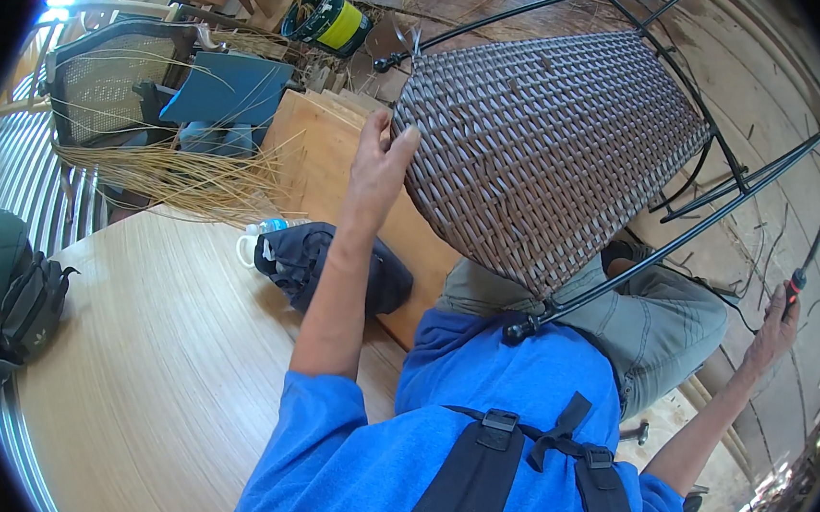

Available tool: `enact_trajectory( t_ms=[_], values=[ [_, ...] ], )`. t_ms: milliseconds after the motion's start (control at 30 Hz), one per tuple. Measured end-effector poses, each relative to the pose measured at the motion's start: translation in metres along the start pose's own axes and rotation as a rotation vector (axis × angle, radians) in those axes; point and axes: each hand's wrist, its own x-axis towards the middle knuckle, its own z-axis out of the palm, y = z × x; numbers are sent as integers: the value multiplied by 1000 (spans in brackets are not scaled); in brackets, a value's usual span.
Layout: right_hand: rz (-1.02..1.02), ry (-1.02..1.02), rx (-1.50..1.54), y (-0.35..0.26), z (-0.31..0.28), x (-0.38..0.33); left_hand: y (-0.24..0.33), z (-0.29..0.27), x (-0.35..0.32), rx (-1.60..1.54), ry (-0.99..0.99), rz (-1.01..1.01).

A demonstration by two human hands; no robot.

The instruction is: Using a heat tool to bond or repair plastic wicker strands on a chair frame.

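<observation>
A brown woven wicker panel (544, 141) on a black metal chair frame (681, 244) lies tilted across my lap. My left hand (379, 162) is closed at the panel's left edge, thumb on the near side and fingers partly hidden behind it. Off to the right, apart from the chair, my right hand (775, 333) grips a screwdriver (795, 284) by its red and black handle. The thin dark shaft points up and away from me. Loose strand ends stick up at the panel's far left corner.
At left is a light wood table (163, 333) with a dark cloth bag (342, 265), a bottle (263, 230) and a dark backpack (26, 303). Long cane strands (176, 175) lie beyond, near a mesh-backed chair (116, 69) and a bucket (327, 20). Strips litter the floor at right.
</observation>
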Motion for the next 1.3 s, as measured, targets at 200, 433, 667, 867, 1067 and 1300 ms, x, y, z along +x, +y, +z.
enact_trajectory(
  t_ms=[200, 433, 667, 867, 1067, 1300],
  values=[
    [91, 82, -73, -14, 2, -26, 14, 0, 60, 17, -176, -30],
    [218, -2, 47, -21, 14, -54, -4, 12, 64, -611, -336, -439],
    [293, -152, 135, -79, 25, -97, -4, 32, 34, -720, -288, -497],
    [214, -86, 86, -63, 6, -110, 23, 65, -20, -792, -290, -468],
    [262, -7, 49, -57, -27, -109, 56, 91, -86, -844, -300, -487],
    [165, 154, -204, -43, -63, -94, 80, 88, -132, -385, -738, -540]
  ],
)
